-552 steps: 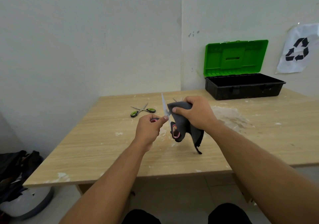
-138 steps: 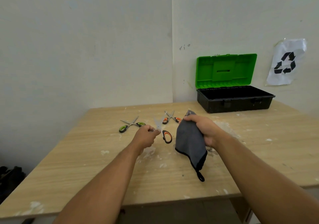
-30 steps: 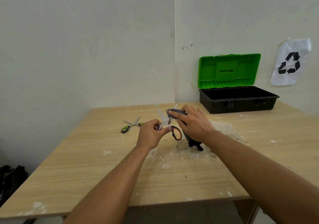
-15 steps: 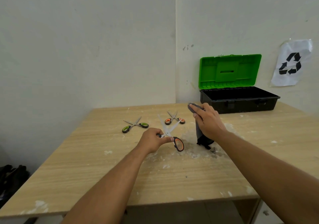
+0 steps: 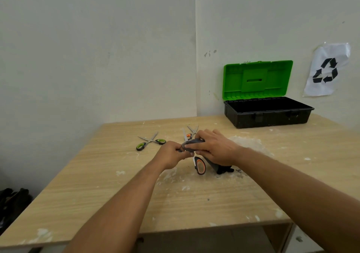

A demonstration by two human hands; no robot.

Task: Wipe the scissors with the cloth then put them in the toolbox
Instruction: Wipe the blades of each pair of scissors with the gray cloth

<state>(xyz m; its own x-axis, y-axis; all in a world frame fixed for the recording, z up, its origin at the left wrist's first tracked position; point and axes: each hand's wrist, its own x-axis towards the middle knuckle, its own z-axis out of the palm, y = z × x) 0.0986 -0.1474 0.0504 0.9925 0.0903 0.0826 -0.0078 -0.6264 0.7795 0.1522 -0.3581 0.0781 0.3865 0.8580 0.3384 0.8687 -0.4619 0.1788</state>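
steel, green grips: a spare pair of green-handled scissors [image 5: 150, 142] lay flat on the table [image 5: 97, 184], well off to the left of the left hand, blades apart.
left hand: the left hand [image 5: 171, 155] was curled tight round the upper handle of the orange-handled scissors [image 5: 199, 164], whose lower loop hung free below, between the two hands.
blade: it rose beyond the knuckles, partly wrapped.
cloth: the grey cloth [image 5: 194, 142] was soft and limp, pinched by the right hand [image 5: 214, 149], tail drooping beneath the palm.
handling: likely light, stiff and sharp-edged; best held by the handles, cloth between fingers and steel.
toolbox: the toolbox [image 5: 268, 114] stood open, far beyond the right hand, holding no scissors in view.
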